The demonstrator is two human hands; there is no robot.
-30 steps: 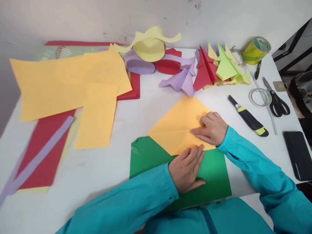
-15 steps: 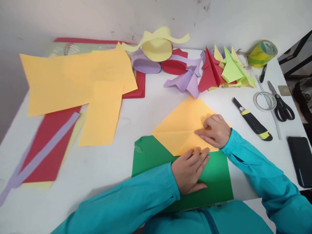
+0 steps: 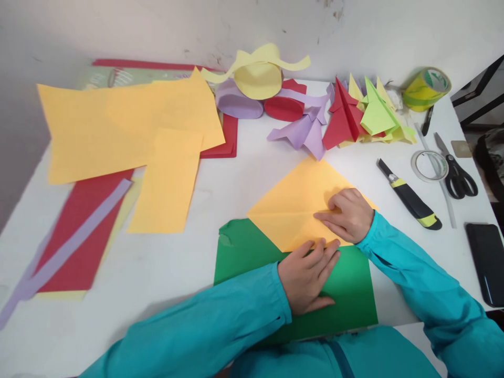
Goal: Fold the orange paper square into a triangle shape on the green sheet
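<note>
A: Counts, largest first. Clock centred on the creased orange sheet (image 3: 283, 191), 12 toward the wall?
B: Table (image 3: 157, 283), one. Loose orange sheets (image 3: 98, 131), overlapping, at least two, between 9 and 10. Green sheet (image 3: 350, 294), one, at 6. Creased orange sheet, one, its near edge over the green.
A: Hands?
B: Two. Left hand (image 3: 309, 275), at 6: flat, thumb apart, fingertips at that near edge, gripping nothing. Right hand (image 3: 348, 215), at 4: half curled, index extended along the crease, gripping nothing. Paper loops (image 3: 258, 81), three, at 11. Paper planes (image 3: 342, 113), piled, 12 to 1; count unclear. Singles: phone (image 3: 486, 262), cutter (image 3: 413, 200), scissors (image 3: 452, 164), around 3. Tape rolls (image 3: 417, 93), two, between 1 and 3.
A: Edges, room?
B: Bare tabletop at 9. Narrow gap at 3, sleeve to cutter. Far corner meets a plane's nose at 12; contact unresolved. Phone near the table's right edge.
A: Writing?
B: Marks inside the yellow roll, too small to read.
</note>
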